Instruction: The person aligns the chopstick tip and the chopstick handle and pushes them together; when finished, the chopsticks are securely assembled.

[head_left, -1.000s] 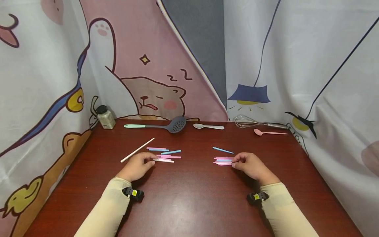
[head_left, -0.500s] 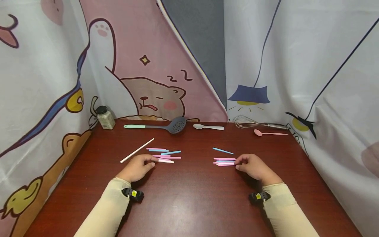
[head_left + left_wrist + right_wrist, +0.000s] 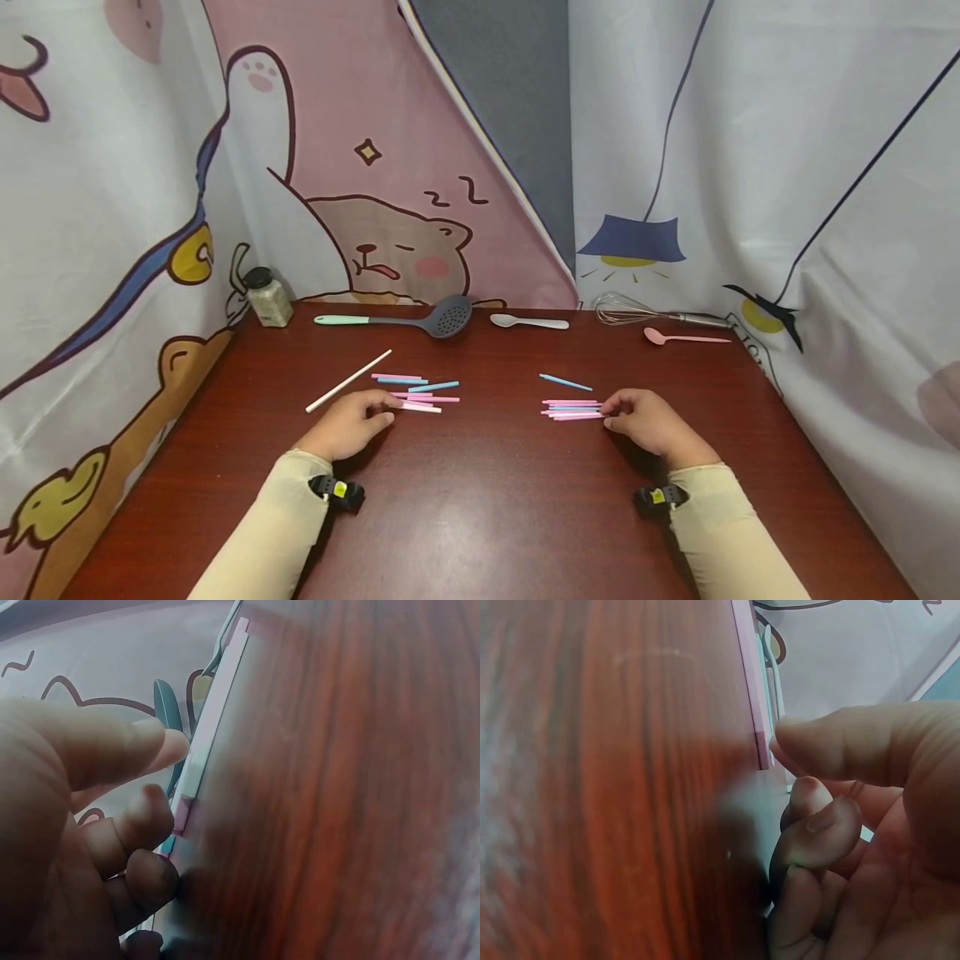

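Note:
In the head view, my left hand (image 3: 348, 427) rests at the left end of a loose group of short plastic sticks, by a white stick (image 3: 422, 408) and a pink stick (image 3: 442, 400). The index fingertip is at the white stick's end, the thumb a little apart. A blue stick (image 3: 433, 387) lies just beyond. On the right, my right hand (image 3: 652, 429) has its thumb and index tips at the right end of a bundle of parallel pink sticks (image 3: 558, 402), with blue and white among them. Another blue stick (image 3: 566, 382) lies behind that bundle. The right wrist view shows a pink stick end (image 3: 763, 750) beside the thumb.
A longer white stick (image 3: 348, 381) lies left of the group. Along the back edge stand or lie a jar (image 3: 268, 298), a slotted skimmer (image 3: 448, 317), a white spoon (image 3: 531, 322), a whisk (image 3: 626, 310) and a pink spoon (image 3: 682, 337). Printed curtain surrounds the table.
My right hand has slid right along its bundle, uncovering more of the sticks, whose left ends stay put. My left thumb has dropped slightly from the index finger; the left arm is nearly still.

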The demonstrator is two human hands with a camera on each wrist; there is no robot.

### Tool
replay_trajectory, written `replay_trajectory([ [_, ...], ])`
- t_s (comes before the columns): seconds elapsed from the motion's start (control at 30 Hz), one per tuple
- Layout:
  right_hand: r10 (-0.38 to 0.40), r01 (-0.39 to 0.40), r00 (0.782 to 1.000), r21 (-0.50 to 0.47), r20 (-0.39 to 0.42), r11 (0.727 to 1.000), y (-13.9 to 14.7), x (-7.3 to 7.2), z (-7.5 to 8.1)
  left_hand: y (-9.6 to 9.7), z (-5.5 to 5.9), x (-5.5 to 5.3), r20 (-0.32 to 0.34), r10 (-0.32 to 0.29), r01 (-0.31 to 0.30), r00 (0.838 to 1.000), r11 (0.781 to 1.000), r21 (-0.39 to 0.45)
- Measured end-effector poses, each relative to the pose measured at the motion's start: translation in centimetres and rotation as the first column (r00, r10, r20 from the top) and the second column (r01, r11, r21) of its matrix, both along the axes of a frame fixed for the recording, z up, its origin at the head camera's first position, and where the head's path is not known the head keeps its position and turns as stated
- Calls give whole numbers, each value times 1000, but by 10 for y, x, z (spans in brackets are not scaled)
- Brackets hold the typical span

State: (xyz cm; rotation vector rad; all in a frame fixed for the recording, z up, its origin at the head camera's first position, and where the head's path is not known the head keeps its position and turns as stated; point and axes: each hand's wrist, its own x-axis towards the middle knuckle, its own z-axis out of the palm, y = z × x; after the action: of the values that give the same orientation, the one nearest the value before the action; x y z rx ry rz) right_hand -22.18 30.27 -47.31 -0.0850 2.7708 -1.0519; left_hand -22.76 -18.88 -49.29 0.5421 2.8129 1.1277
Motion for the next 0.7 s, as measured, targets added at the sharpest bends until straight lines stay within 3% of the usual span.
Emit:
replay_trajectory([
  [0.7, 7, -7, 1000, -2, 9, 1000, 1, -1, 0, -1, 1, 1, 29, -5, 6, 1000, 1000, -23],
])
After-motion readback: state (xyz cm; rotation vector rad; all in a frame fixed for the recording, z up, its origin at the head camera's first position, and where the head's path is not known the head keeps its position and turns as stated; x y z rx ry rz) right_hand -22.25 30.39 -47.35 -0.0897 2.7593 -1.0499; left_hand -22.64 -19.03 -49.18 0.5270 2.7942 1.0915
